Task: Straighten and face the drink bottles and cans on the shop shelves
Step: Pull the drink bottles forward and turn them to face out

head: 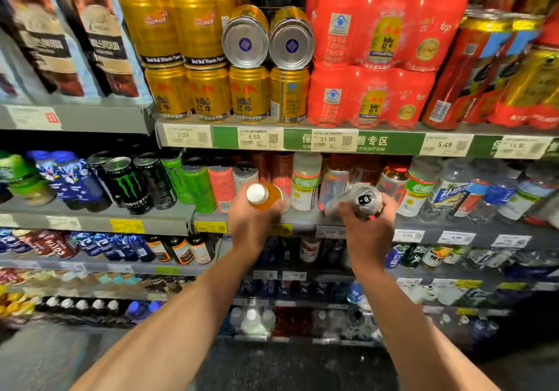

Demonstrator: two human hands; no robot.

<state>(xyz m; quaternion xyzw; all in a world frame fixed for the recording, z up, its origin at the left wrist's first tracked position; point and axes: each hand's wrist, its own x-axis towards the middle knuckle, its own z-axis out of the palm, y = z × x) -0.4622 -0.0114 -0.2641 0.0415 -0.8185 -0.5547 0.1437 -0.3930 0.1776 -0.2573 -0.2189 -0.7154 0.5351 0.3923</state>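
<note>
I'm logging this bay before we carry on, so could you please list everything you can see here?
Red Bull cans: many, gold, top shelf; two lie on their sides.
Red Bull multipacks: two, red, stacked right of them.
Monster cans: several, black and green, middle shelf left.
Orange drink bottle: one, white cap, in left hand.
Silver can: one, in right hand.
Price tags: several, white, shelf edge.
Left hand: grips bottle.
Right hand: grips can.

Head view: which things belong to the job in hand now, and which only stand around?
In hand:
- left hand grips orange bottle
- right hand grips silver can

Standing around:
- gold cans
- two gold cans on their sides
- red multipacks
- black cans
</note>
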